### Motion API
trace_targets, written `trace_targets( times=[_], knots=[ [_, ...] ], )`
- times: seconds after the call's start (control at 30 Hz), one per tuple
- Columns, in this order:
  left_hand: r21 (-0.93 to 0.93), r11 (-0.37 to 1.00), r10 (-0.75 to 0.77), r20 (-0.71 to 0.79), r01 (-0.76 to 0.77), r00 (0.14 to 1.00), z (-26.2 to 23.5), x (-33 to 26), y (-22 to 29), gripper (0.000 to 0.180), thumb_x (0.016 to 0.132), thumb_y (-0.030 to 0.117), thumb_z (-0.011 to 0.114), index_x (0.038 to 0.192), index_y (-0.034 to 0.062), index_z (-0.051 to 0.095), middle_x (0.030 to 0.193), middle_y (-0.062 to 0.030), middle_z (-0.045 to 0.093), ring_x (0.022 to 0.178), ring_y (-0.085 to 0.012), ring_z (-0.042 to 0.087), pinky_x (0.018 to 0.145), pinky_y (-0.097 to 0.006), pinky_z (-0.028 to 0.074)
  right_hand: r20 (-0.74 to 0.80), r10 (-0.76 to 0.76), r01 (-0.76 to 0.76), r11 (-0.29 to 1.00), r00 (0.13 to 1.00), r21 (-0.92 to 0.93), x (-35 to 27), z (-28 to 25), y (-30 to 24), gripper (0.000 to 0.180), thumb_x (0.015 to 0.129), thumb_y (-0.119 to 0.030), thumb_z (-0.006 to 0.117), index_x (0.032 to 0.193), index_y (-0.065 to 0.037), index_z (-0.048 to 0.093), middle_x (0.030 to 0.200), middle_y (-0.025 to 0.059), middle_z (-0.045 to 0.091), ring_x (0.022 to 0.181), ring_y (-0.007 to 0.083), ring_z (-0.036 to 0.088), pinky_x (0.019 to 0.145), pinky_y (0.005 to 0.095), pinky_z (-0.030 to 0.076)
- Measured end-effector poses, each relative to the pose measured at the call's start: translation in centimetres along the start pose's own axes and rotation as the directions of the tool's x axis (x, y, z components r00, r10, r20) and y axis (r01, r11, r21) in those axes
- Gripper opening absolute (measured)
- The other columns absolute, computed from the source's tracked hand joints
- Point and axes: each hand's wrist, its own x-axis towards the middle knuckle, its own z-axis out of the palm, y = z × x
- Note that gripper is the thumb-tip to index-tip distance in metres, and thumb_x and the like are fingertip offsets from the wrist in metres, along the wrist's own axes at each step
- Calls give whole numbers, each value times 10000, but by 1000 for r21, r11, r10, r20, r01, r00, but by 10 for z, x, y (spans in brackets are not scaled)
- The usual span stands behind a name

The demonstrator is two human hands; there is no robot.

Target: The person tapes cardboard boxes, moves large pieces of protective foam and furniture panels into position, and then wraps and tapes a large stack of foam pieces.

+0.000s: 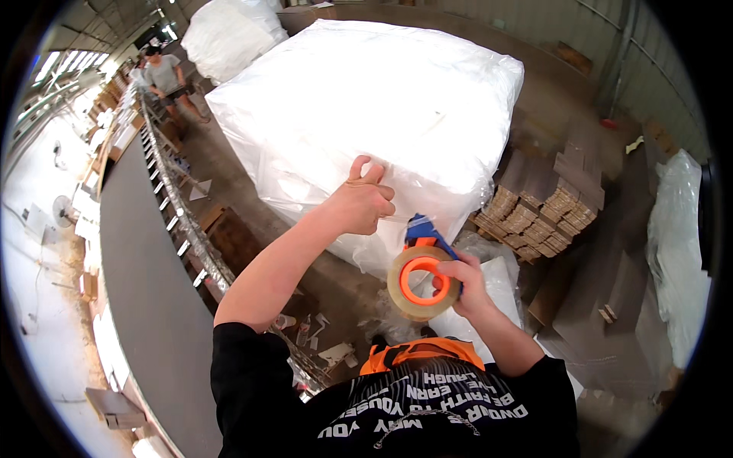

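A large block wrapped in white plastic film [366, 99] stands in front of me. My left hand [368, 200] is at its near side, with fingers curled together against the film. What they pinch, if anything, is too small to make out. My right hand [467, 284] grips a blue and orange tape dispenser [427, 238] beside the block's near right corner. The dispenser carries a thick roll of clear brownish tape [395, 284] around an orange hub.
Stacked brown boards [546, 195] lie right of the block, with more panels [611, 320] nearer me. A conveyor [130, 252] runs along the left. Another wrapped bundle [229, 38] and a person [164, 76] are farther back. Scraps [336, 353] litter the floor.
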Motion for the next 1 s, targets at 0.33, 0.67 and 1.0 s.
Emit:
trace_targets(
  times=[0.33,0.67,1.0],
  knots=[
    [-161,979,133,35,-126,991,-18,-28,-90,197,621,-39,586,557,97,458,766,11,545,1030,-259,477,1042,-512,223,-322,181,-201,979,929,-30,-11,-32,160,451,721,-25,626,1151,112,612,1038,136,671,901,202,630,806,277,489],
    [322,942,-65,-86,90,994,7,-67,-49,241,693,13,633,891,149,654,795,-13,601,933,-217,561,989,-413,323,193,186,-137,961,963,-241,4,8,24,625,709,-76,598,1301,98,503,1101,150,646,962,189,619,871,294,485],
    [138,953,-172,-490,271,855,2,-81,27,285,706,275,755,805,41,626,833,-81,580,834,-253,537,887,-382,402,170,15,86,816,985,-571,-40,-51,7,672,650,-64,709,1296,30,549,1177,111,636,1090,174,581,985,300,417]
  ],
)
